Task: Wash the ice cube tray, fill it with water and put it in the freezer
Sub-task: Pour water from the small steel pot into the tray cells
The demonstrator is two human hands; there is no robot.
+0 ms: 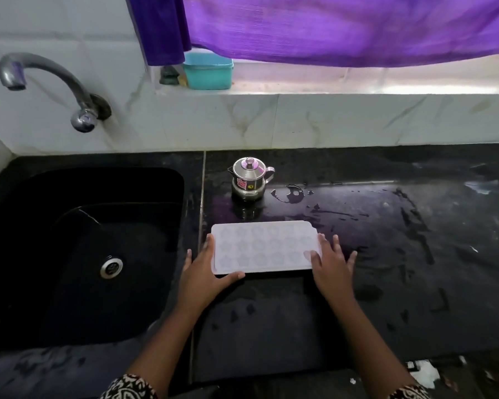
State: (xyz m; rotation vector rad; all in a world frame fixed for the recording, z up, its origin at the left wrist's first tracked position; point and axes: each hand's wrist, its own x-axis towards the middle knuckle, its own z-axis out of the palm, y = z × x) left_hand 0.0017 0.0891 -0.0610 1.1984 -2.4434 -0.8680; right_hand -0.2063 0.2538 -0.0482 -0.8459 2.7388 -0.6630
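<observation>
1. Head view is showing the ice cube tray (264, 247) lying flat on the counter (386, 283), just right of the sink (98, 169) and near its front half.
2. Left hand (205, 272) is bracketing the tray's end nearer the sink: straight fingers (208, 246) are lying along that edge and the thumb is touching the near edge. Nothing is clenched.
3. Right hand (330, 266) is framing the end farther from the sink, thumb resting on the rim, fingers (336, 243) spread straight beside it. Whether either hand is bearing weight, I cannot tell.
4. Judging by this, a lift is being set up. Whether the cells are holding water is not showing, so washed or filled stays unclear.
5. Next move is calling for an even two-ended lift, kept level if the tray is full.
6. Tray is looking like pale, matt plastic, a rounded rectangle with star-shaped cells. The counter is reading as glossy black stone, wet in patches right of the sink. A shiny lidded steel pot (249, 180) is standing right of the sink, towards its back. The curved metal tap (46, 73) is hanging dry above the sink.
</observation>
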